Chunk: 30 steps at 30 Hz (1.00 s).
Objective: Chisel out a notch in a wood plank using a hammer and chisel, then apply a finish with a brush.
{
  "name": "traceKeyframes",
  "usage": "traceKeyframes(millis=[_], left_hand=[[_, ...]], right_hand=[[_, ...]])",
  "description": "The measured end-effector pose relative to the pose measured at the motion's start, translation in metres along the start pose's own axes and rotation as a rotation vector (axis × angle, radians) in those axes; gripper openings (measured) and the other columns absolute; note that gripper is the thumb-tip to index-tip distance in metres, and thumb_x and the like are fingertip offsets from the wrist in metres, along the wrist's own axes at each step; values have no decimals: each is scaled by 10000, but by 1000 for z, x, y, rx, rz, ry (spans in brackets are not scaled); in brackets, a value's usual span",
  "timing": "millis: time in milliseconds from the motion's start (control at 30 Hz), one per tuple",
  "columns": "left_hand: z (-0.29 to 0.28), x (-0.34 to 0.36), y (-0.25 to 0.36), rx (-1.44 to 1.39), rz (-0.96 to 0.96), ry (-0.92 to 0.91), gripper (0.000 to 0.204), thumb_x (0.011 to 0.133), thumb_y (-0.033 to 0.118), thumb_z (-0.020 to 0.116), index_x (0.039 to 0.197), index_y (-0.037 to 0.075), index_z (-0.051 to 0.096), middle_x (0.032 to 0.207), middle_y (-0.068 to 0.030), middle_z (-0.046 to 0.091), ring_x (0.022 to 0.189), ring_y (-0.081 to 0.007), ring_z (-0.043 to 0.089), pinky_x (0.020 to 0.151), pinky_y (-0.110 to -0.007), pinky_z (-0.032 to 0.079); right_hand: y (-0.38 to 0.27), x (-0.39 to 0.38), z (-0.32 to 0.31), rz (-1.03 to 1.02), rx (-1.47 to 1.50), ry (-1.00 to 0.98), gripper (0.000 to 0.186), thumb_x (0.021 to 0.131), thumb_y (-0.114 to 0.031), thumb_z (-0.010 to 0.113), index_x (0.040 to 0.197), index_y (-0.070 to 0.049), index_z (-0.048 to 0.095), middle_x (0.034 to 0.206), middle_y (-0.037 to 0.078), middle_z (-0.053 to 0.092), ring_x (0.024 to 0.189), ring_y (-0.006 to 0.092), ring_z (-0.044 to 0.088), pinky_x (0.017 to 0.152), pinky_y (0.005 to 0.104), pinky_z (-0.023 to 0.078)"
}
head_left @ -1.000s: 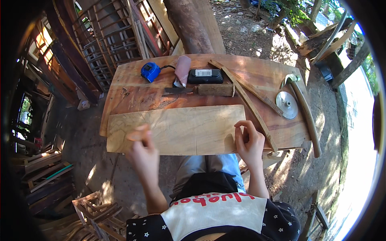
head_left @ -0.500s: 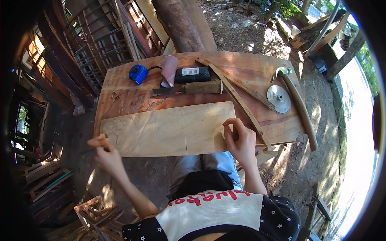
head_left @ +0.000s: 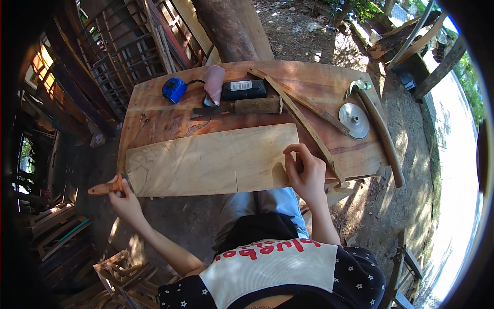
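Note:
A pale wooden board [head_left: 211, 159] lies along the near side of the workbench [head_left: 350, 159], with a thin line across it right of centre. At its left end, my left hand [head_left: 126, 202] is closed around a tool with an orange-brown wooden handle [head_left: 104, 188]. The tool's dark head is at the board's edge; its exact kind is unclear. Over the board's right end, my right hand [head_left: 307, 175] has thumb and forefinger curled toward each other in a pinch. Whatever lies between those fingertips is too small or hidden to make out.
Along the back are a blue tape measure [head_left: 174, 90], a pink roll [head_left: 214, 85], a black case [head_left: 244, 89] and a wooden block [head_left: 258, 105] beside a dark blade [head_left: 210, 110]. Rightward lie wooden strips [head_left: 309, 131], a metal disc [head_left: 354, 121] and a hammer [head_left: 378, 123].
My left hand has moved slightly left, and the tool's handle now points outward, away from the board. My right hand keeps its pinch at the right end. The whole view has shifted slightly.

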<state>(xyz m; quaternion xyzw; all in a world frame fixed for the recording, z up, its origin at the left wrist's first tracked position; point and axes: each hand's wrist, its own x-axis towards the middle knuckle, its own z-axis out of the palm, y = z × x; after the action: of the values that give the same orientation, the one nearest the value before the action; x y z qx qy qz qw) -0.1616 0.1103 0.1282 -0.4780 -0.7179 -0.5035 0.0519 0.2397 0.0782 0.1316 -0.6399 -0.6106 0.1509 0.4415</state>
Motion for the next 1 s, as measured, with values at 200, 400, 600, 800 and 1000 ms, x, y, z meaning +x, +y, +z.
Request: traceKeyframes(millis=[200,400,600,800,1000], left_hand=[[19,-68,100,336,220,-172,141,817,135,621,954,102,624,732,-128,632,634,-302,627,539,-368,458],[28,-94,127,-488,90,-547,147,845,66,600,983,17,584,907,-69,622,806,-106,594,681,-226,463],[1,-22,32,-107,-12,-98,191,879,110,578,1038,4,582,870,-114,648,751,-143,616,663,-251,477],[18,-60,80,171,227,-204,104,823,100,614,909,44,632,861,-111,657,776,-251,644,632,-335,484],[19,-94,131,-452,164,-672,150,851,54,597,984,-11,572,947,-51,601,824,-80,565,676,-195,457]], right_hand=[[3,1,-1,-46,-79,15,66,785,-100,589,849,-106,572,533,61,520,415,183,504,428,305,385],[6,1,2,-15,-79,6,65,790,-106,588,854,-104,576,516,53,499,415,184,504,425,308,380],[2,2,0,1,-41,8,68,788,-111,591,854,-105,576,502,48,483,416,186,508,425,311,381],[4,-1,3,5,-32,28,68,787,-106,587,854,-109,575,507,47,484,416,191,510,427,315,383],[5,0,2,7,-48,21,67,789,-115,590,854,-113,575,505,46,478,412,189,501,424,321,375]])
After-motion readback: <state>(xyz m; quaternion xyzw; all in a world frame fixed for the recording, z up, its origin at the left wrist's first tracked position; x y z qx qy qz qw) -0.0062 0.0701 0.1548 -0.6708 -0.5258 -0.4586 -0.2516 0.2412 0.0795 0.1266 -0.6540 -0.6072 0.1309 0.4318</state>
